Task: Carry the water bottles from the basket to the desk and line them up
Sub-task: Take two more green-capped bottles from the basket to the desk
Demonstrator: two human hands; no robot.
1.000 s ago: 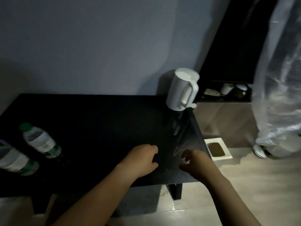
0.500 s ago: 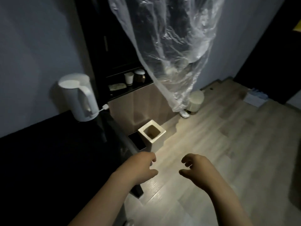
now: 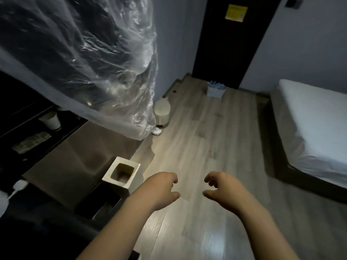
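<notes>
A small pale basket (image 3: 215, 91) stands on the wooden floor by the dark door at the far end, with blue bottle tops (image 3: 216, 84) showing above its rim. Both my hands hover over the floor in the foreground, far from the basket. My left hand (image 3: 161, 190) and my right hand (image 3: 221, 188) have loosely curled fingers and hold nothing. Only the dark corner of the desk (image 3: 47, 226) shows at the lower left; the bottles on it are out of view.
A clear plastic garment cover (image 3: 90, 59) hangs at the upper left. Below it stand a round white bin (image 3: 162, 113) and a square cream bin (image 3: 122, 174). A bed with white sheets (image 3: 313, 124) fills the right side. Open wooden floor lies between.
The view has swung right, away from the desk with its two bottles and the white kettle, toward the floor, door and basket. Both hands stay empty in front of me.
</notes>
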